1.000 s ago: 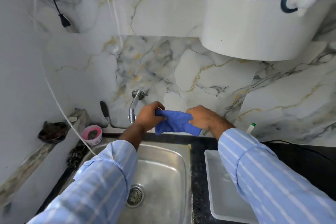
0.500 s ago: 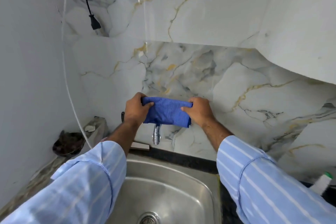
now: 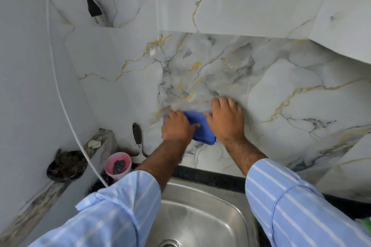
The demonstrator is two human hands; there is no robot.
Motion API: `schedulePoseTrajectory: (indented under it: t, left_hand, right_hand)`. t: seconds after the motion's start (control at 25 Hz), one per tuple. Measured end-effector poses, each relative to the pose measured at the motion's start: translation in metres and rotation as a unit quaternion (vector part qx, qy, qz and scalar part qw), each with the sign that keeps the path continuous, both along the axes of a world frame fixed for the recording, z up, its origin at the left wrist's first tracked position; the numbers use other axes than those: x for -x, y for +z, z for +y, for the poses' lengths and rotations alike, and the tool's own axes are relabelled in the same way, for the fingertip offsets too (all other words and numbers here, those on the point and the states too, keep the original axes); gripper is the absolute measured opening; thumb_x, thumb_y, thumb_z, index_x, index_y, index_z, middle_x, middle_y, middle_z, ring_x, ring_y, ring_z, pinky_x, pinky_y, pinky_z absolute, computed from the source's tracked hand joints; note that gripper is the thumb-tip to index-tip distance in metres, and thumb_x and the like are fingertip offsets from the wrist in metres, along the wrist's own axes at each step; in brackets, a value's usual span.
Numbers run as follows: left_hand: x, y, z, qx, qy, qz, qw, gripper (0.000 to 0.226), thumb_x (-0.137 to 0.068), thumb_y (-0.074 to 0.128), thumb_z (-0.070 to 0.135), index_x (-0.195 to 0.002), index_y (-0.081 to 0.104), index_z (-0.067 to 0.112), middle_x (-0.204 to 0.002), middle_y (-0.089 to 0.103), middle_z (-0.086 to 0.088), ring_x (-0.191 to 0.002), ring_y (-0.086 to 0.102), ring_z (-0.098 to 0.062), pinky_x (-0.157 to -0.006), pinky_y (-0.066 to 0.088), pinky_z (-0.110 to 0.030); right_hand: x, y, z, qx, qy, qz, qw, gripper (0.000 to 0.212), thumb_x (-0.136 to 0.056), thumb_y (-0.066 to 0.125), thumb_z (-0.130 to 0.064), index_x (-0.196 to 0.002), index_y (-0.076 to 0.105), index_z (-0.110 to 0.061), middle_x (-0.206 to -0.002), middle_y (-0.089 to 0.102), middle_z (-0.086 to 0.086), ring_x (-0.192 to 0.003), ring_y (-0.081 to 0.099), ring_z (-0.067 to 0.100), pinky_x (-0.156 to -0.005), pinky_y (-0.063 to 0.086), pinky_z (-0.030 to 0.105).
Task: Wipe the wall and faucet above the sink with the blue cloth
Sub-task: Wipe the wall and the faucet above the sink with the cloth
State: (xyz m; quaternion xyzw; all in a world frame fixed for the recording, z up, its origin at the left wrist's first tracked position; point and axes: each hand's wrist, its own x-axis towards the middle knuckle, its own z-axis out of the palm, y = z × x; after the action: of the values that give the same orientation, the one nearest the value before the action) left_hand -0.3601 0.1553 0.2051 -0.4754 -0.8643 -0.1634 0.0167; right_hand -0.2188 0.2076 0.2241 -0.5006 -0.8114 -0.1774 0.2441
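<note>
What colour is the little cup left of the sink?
The cup is pink, with something dark inside; the head view shows it.

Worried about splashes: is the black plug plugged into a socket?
No, the black plug hangs loose with both prongs bare.

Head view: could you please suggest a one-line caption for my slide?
Left hand and right hand press the blue cloth against the marble wall above the steel sink.
</note>
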Motion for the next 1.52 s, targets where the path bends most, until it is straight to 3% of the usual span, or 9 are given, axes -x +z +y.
schedulePoseTrajectory:
  t: [0.4, 0.56, 0.76, 0.88, 1.04, 1.2, 1.32, 1.4, 1.52]
  left_hand:
    - [0.031, -0.006, 0.033, 0.14, -0.096, -0.41, 0.896, 0.038, -0.105, 0.046, 0.021, -0.123, 0.058, -0.01, -0.12, 0.061, -0.025, -0.112, 0.058, -0.038, -0.094, 0.043, -0.043]
    - [0.049, -0.009, 0.02, 0.009, -0.049, -0.784, 0.618, 0.033, -0.098, 0.061, 0.024, -0.115, 0.064, -0.003, -0.11, 0.067, -0.023, -0.086, 0.066, -0.033, -0.082, 0.053, -0.042]
    - [0.015, -0.003, 0.049, 0.209, -0.001, -0.364, 0.908, 0.029, -0.099, 0.056, 0.021, -0.113, 0.062, -0.003, -0.116, 0.065, -0.011, -0.12, 0.057, -0.024, -0.104, 0.043, -0.036]
    - [-0.01, -0.005, 0.057, 0.315, 0.026, -0.259, 0.912, 0.032, -0.092, 0.064, 0.023, -0.119, 0.06, 0.005, -0.122, 0.062, -0.011, -0.118, 0.06, -0.03, -0.091, 0.052, -0.044]
    - [0.004, -0.019, 0.042, 0.095, 0.032, -0.21, 0.973, 0.038, -0.091, 0.061, 0.021, -0.124, 0.058, 0.003, -0.118, 0.068, -0.015, -0.107, 0.067, -0.032, -0.086, 0.052, -0.038]
    - [0.037, -0.018, 0.023, -0.039, -0.044, -0.709, 0.703, 0.029, -0.093, 0.063, 0.021, -0.086, 0.066, -0.007, -0.07, 0.07, -0.02, -0.059, 0.068, -0.029, -0.061, 0.056, -0.035]
    - [0.047, -0.025, 0.023, -0.055, -0.009, -0.83, 0.554, 0.022, -0.09, 0.069, 0.017, -0.092, 0.073, -0.005, -0.088, 0.073, -0.022, -0.067, 0.071, -0.031, -0.068, 0.061, -0.037]
    - [0.045, -0.025, 0.03, -0.039, -0.017, -0.759, 0.649, 0.03, -0.091, 0.068, 0.019, -0.108, 0.069, -0.006, -0.103, 0.071, -0.026, -0.083, 0.071, -0.034, -0.077, 0.058, -0.04]
    - [0.02, -0.011, 0.043, 0.081, -0.001, -0.374, 0.924, 0.045, -0.094, 0.061, 0.024, -0.131, 0.056, 0.0, -0.124, 0.065, -0.018, -0.114, 0.063, -0.034, -0.095, 0.049, -0.042]
  right_hand:
    - [0.002, 0.093, 0.095, -0.358, 0.1, -0.093, 0.924, 0.069, -0.114, 0.041, -0.052, -0.172, 0.028, -0.016, -0.177, 0.022, 0.015, -0.164, 0.027, 0.033, -0.132, 0.018, 0.06]
    - [0.007, 0.085, 0.106, -0.378, 0.109, -0.075, 0.916, 0.07, -0.114, 0.037, -0.055, -0.172, 0.027, -0.018, -0.177, 0.019, 0.014, -0.164, 0.023, 0.032, -0.133, 0.008, 0.057]
    - [0.007, 0.085, 0.107, -0.375, 0.118, -0.063, 0.917, 0.069, -0.114, 0.037, -0.055, -0.172, 0.028, -0.018, -0.177, 0.02, 0.013, -0.164, 0.026, 0.032, -0.133, 0.007, 0.056]
    - [0.006, 0.082, 0.109, -0.384, 0.124, -0.06, 0.913, 0.069, -0.114, 0.038, -0.055, -0.172, 0.028, -0.018, -0.177, 0.019, 0.012, -0.164, 0.026, 0.031, -0.134, 0.007, 0.056]
    - [0.008, 0.081, 0.111, -0.387, 0.129, -0.057, 0.911, 0.069, -0.114, 0.035, -0.055, -0.173, 0.025, -0.019, -0.178, 0.016, 0.011, -0.164, 0.022, 0.03, -0.135, 0.0, 0.054]
    - [0.008, 0.082, 0.111, -0.389, 0.127, -0.058, 0.911, 0.07, -0.115, 0.034, -0.055, -0.173, 0.022, -0.019, -0.178, 0.012, 0.011, -0.165, 0.021, 0.031, -0.134, -0.006, 0.054]
    - [0.008, 0.08, 0.114, -0.394, 0.125, -0.057, 0.909, 0.071, -0.115, 0.033, -0.055, -0.174, 0.02, -0.019, -0.178, 0.011, 0.012, -0.165, 0.019, 0.031, -0.134, -0.006, 0.054]
    - [0.009, 0.078, 0.114, -0.392, 0.131, -0.059, 0.909, 0.071, -0.115, 0.033, -0.055, -0.174, 0.019, -0.019, -0.178, 0.011, 0.012, -0.165, 0.019, 0.031, -0.134, -0.006, 0.054]
    - [0.01, 0.08, 0.113, -0.394, 0.134, -0.057, 0.908, 0.07, -0.115, 0.032, -0.055, -0.174, 0.02, -0.019, -0.178, 0.014, 0.012, -0.165, 0.024, 0.031, -0.134, -0.005, 0.054]
